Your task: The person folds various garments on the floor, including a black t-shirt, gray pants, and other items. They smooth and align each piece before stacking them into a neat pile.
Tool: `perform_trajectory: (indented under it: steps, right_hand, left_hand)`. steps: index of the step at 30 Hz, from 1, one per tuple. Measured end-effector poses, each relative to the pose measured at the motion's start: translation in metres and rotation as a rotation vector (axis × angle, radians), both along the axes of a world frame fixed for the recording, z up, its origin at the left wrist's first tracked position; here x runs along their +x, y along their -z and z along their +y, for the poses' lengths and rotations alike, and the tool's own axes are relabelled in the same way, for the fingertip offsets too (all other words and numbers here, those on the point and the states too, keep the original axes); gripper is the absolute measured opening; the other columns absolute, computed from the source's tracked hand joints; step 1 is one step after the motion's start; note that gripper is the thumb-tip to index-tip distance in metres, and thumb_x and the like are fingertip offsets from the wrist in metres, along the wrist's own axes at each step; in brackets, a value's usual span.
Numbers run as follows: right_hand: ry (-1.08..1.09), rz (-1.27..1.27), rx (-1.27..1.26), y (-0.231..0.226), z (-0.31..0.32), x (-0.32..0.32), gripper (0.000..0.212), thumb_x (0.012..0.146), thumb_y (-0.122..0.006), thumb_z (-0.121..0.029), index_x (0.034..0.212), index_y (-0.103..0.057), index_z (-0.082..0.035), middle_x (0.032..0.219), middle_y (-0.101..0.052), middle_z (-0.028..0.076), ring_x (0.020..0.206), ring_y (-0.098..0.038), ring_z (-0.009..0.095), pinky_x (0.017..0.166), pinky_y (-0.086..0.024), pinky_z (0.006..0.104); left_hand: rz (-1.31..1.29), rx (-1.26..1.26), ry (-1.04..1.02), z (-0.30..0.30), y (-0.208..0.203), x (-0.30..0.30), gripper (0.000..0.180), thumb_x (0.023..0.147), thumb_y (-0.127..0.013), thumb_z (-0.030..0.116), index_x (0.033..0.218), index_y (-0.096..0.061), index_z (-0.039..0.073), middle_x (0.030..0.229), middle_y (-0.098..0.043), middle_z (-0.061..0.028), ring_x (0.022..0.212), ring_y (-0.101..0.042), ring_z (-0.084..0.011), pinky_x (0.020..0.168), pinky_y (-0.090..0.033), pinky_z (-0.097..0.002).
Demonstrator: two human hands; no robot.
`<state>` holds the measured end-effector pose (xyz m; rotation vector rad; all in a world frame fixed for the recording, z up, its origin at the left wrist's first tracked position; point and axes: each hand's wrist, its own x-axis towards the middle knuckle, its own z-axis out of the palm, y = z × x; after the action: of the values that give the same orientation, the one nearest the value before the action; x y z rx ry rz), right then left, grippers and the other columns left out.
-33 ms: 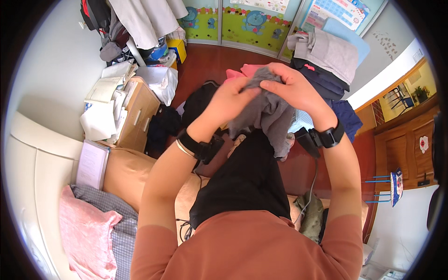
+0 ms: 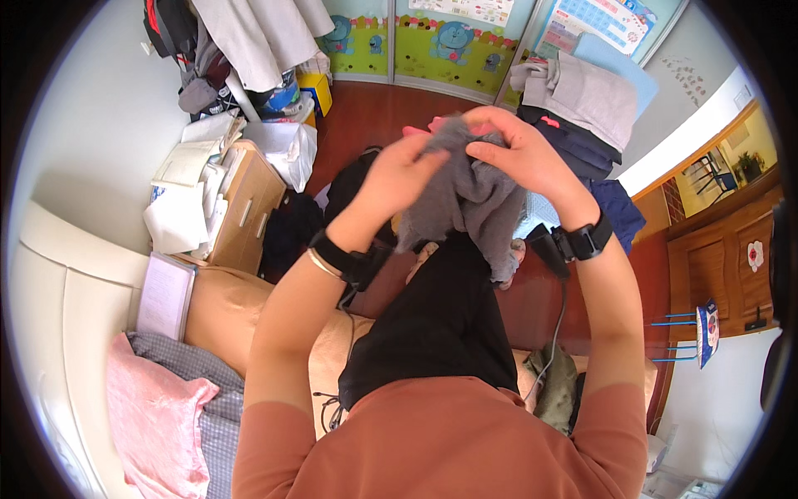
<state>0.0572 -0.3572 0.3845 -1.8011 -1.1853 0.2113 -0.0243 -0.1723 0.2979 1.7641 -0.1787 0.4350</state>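
Grey cloth point(image 2: 474, 195) held above piled clothes point(image 2: 582, 100).

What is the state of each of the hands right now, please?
Left hand: closed, gripping the grey garment at its top edge.
Right hand: closed, gripping the same grey garment.

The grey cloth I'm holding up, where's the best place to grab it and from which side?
Judging by its pose, grip the grey cloth along its bunched top edge, from above, where the left hand and right hand already pinch it. The rest hangs limp below, so a low grip would likely let it fold over.
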Motion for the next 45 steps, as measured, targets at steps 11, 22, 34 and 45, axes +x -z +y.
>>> perform_trajectory:
  steps: [11,22,34,45]
  right_hand:
    - [0.191,-0.334,0.148,-0.039,0.007,0.057,0.025,0.083,-0.062,-0.014,0.101,-0.057,0.002,0.082,-0.06,0.008,0.075,-0.054,0.015,0.069,-0.043,0.027]
    - [-0.006,0.191,0.276,0.003,0.079,0.014,0.02,0.088,-0.057,-0.02,0.092,-0.058,0.0,0.072,-0.049,-0.003,0.069,-0.041,0.005,0.063,-0.037,0.0214]
    - [-0.038,0.519,0.294,0.019,0.107,-0.03,0.021,0.084,-0.061,-0.019,0.086,-0.053,0.0,0.078,-0.05,-0.002,0.072,-0.044,0.005,0.066,-0.038,0.0211]
    - [-0.125,0.452,0.193,-0.003,0.103,-0.058,0.032,0.084,-0.061,-0.023,0.11,-0.048,-0.007,0.1,-0.051,0.002,0.08,-0.056,0.011,0.073,-0.05,0.0289]
  left_hand:
    - [-0.146,-0.193,-0.277,0.101,-0.072,-0.019,0.02,0.088,-0.05,0.011,0.104,-0.057,0.001,0.089,-0.059,-0.0001,0.083,-0.051,-0.0075,0.076,-0.04,-0.0213]
    - [0.06,-0.267,-0.187,0.109,-0.079,-0.098,0.018,0.085,-0.057,0.01,0.101,-0.059,0.002,0.09,-0.06,0.0019,0.084,-0.051,-0.0061,0.079,-0.04,-0.0213]
    - [-0.106,-0.25,-0.527,0.088,-0.057,-0.089,0.017,0.091,-0.05,0.015,0.097,-0.057,0.001,0.085,-0.058,0.0002,0.08,-0.05,-0.0073,0.073,-0.041,-0.0224]
    - [-0.052,0.246,-0.395,0.056,-0.067,-0.08,0.022,0.089,-0.052,0.005,0.109,-0.047,0.001,0.094,-0.056,-0.005,0.085,-0.053,-0.012,0.075,-0.044,-0.0256]
